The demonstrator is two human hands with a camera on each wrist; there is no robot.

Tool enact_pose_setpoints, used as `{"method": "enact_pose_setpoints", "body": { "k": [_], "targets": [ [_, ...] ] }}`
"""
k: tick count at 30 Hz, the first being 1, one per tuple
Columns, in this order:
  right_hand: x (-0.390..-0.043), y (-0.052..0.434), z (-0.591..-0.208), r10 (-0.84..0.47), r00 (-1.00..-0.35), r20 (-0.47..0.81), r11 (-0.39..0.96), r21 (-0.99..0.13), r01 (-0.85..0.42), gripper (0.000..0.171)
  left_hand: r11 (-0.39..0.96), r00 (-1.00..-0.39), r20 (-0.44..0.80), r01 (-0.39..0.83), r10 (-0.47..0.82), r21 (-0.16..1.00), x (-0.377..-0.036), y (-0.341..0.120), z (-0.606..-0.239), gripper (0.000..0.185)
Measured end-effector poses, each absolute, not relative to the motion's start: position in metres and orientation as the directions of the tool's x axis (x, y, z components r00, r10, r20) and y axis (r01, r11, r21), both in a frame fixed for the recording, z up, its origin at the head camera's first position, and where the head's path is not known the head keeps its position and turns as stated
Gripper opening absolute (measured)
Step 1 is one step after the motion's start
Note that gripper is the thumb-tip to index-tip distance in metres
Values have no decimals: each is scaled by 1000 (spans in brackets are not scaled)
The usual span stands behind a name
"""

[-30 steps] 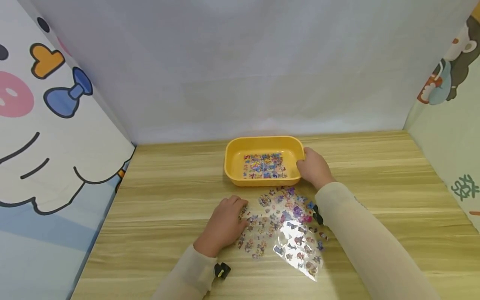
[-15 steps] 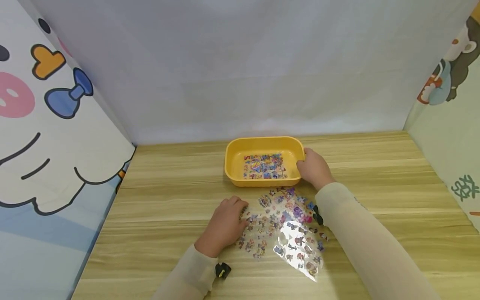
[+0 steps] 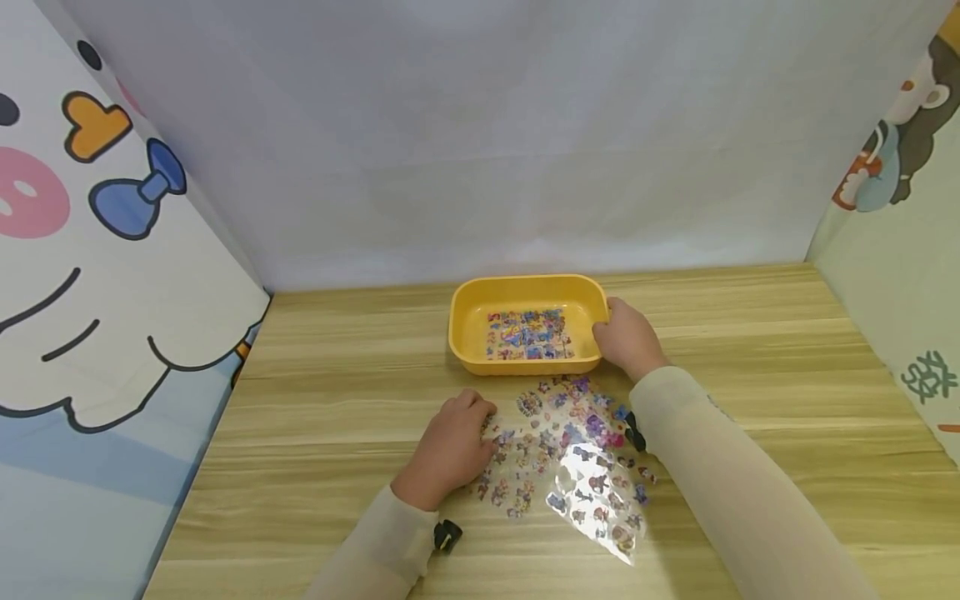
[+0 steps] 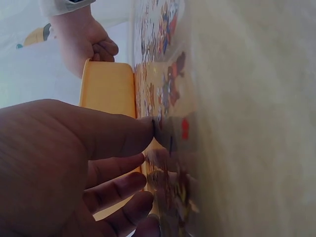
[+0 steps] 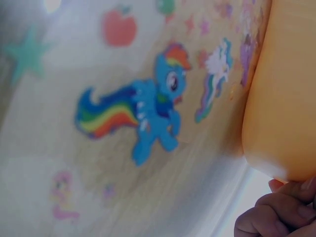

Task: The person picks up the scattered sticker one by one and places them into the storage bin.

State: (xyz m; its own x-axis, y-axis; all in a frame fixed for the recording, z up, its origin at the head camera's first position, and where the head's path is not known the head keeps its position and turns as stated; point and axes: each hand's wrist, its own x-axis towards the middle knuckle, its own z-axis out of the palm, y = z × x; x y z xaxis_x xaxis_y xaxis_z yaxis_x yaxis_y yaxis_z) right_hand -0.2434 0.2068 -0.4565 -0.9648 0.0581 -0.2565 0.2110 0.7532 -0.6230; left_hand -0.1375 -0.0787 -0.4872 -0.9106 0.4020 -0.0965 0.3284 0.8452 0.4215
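Observation:
My right hand [image 3: 632, 339] grips the right rim of a yellow plastic basin [image 3: 480, 333]; its curled fingers [image 5: 276, 212] show at the basin's edge in the right wrist view. Inside the basin lies a colourful sticker sheet [image 3: 525, 333]. My left hand [image 3: 450, 446] rests on the left side of clear sticker sheets [image 3: 525, 458] spread in front of the basin. In the left wrist view its thumb [image 4: 118, 133] touches the sheet, with the other fingers spread behind it. A blue pony sticker [image 5: 153, 108] with a rainbow tail shows in the right wrist view.
The wood-grain table [image 3: 337, 375] carries everything. A white cloth wall [image 3: 525, 150] stands close behind the basin. Printed cartoon panels flank the table at the left [image 3: 97, 317] and right [image 3: 900, 275]. Light glares on the front right of the sheets.

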Motion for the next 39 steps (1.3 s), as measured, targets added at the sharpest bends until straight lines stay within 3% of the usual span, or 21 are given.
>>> {"method": "enact_pose_setpoints", "body": {
  "k": [31, 36, 39],
  "targets": [
    [-244, 207, -459, 60, -967, -249, 751, -627, 208, 60, 884, -912, -203, 259, 356, 388, -137, -69, -480, 33],
    [-244, 207, -459, 63, -967, -247, 750, -628, 209, 59, 863, -905, -210, 250, 370, 439, -138, -72, -478, 31],
    [-244, 207, -458, 66, -966, -251, 746, -631, 215, 59, 827, -899, -214, 229, 381, 513, -141, -78, -479, 20]
  ]
}}
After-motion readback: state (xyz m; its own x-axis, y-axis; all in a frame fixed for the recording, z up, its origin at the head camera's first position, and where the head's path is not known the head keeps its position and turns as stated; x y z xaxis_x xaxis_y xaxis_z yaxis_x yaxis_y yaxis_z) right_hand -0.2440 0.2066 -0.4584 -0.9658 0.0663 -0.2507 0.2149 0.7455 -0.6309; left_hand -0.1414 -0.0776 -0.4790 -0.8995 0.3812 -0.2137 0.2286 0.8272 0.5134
